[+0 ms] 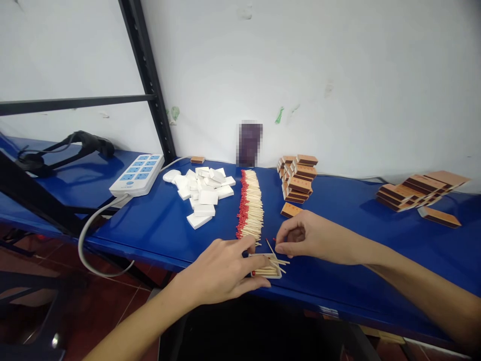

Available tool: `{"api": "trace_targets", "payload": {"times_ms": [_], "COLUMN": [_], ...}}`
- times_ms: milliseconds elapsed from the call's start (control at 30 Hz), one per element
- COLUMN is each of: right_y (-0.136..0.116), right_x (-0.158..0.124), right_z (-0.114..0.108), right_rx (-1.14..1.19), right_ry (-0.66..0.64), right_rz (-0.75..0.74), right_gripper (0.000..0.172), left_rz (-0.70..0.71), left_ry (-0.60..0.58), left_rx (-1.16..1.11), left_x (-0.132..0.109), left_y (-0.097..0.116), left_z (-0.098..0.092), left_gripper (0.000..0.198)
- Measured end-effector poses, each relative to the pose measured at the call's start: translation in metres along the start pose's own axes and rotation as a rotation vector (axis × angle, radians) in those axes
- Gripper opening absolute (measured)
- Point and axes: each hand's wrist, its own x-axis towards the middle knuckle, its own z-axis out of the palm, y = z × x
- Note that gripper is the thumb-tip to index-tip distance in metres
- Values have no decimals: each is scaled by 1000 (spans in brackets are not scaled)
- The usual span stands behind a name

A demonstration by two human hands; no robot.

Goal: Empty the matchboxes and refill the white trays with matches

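My left hand (229, 268) grips a small white matchbox tray (279, 273) at the table's front edge, thumb below and fingers over its left end. Several matches (266, 271) lie in the tray, and a few stick out past its right side. My right hand (300, 238) is just right of the tray, thumb and forefinger pinched together. A red match head shows beside those fingertips; whether they hold that match is hidden. Between the hands, a loose match (270, 247) leans near the tray. Beyond it runs a long row of matches (252, 203), red heads to the left.
White trays (208, 196) are heaped left of the row. Orange-brown matchbox sleeves (298, 183) stand stacked at right, with another pile (417, 189) farther right. A power strip (138, 174) with a hanging cable is at left, beside a black rack post (150, 75). A wall backs the blue table.
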Motion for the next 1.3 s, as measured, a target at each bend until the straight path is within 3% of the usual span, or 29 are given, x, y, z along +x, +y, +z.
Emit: {"api": "trace_targets", "payload": {"times_ms": [233,567,867,1067,1300], "right_y": [-12,-14,-16,-14,-19], "right_x": [-17,-7,2,0,11], "right_z": [1,15,12,3,13], "right_rx": [-195,-320,-292,-422,-450], "right_ry": [-22,35,29,146,91], "right_rz": [-27,-129,-91,-71,-9], "right_gripper": [20,19,28,20,21], "left_rz": [9,32,39,37,31], "left_ry": [7,70,67,58,21], "left_rx": [19,8,-12,0,39], "left_x": [-1,-2,-2,-1,-1], "left_y": [-1,-3,-4,-2,-1], "left_z": [3,8,6,4,2], "left_gripper": [34,31,27,30,29]}}
